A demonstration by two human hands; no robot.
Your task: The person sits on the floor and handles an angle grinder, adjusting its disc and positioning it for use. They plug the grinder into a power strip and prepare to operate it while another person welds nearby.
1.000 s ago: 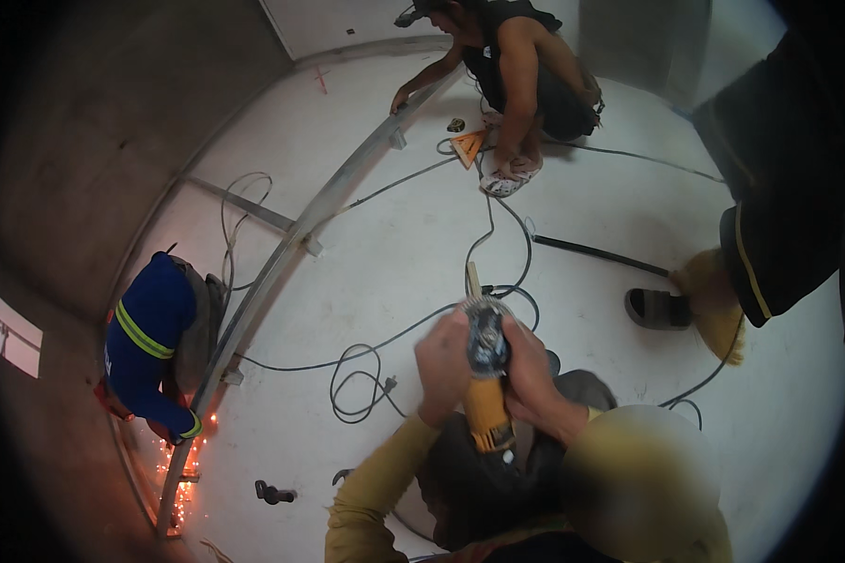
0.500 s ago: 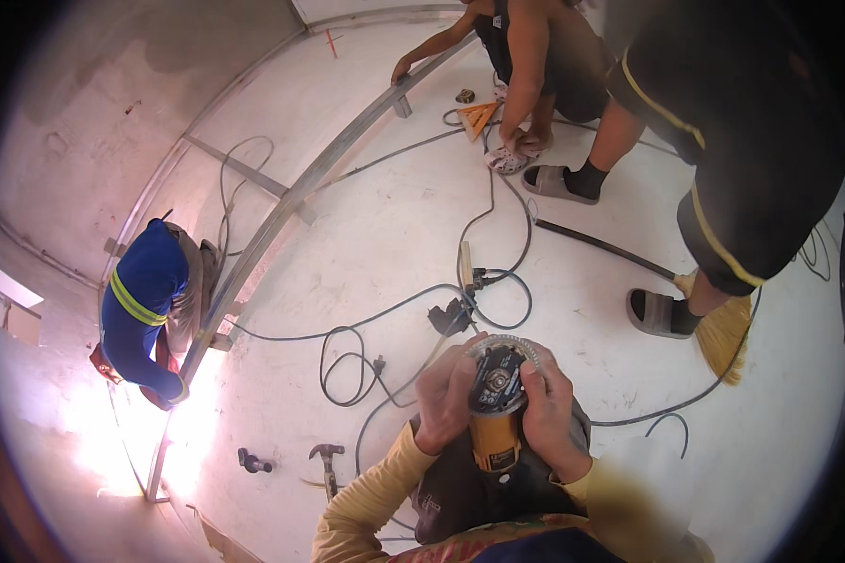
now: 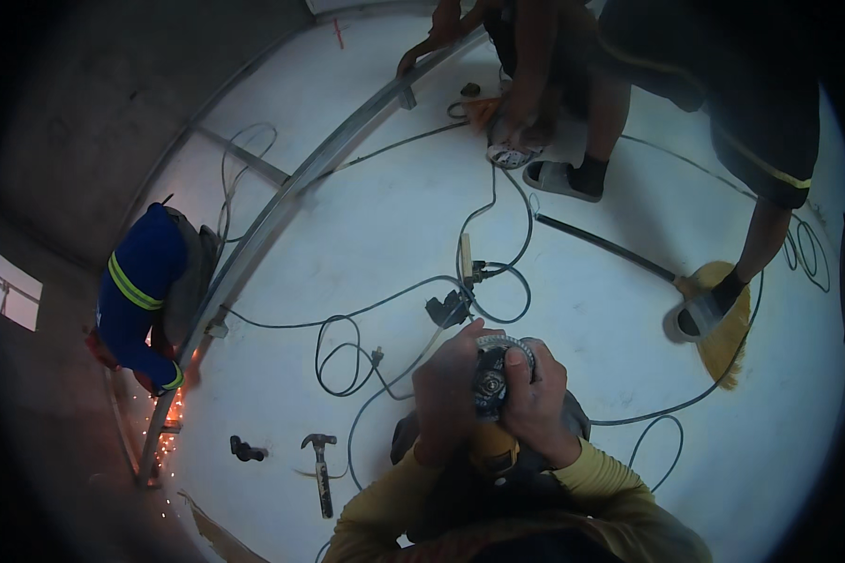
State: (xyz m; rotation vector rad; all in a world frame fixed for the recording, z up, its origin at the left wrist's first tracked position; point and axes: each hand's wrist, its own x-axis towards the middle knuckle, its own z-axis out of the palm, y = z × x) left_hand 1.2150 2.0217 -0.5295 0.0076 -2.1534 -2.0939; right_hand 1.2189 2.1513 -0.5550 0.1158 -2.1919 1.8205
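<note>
An angle grinder with a yellow body sits upright between my knees, its dark head and metal disc facing up. My left hand is wrapped round the left side of the head. From the other side my right hand grips it, the thumb lying across the disc and the fingers behind the rim. My left fingers are partly hidden in shadow. Left of my left forearm, a claw hammer lies on the white floor, with a small black tool part beyond it.
Cables loop over the floor around a black plug cluster. A long metal frame curves along the left; a person in blue bends there beside orange sparks. Two other people are at the upper right, near a broom.
The bright glare at the left has dropped to sparks, and the room looks darker. A person's foot at the right has moved onto the broom. My left hand has turned slightly over the grinder.
</note>
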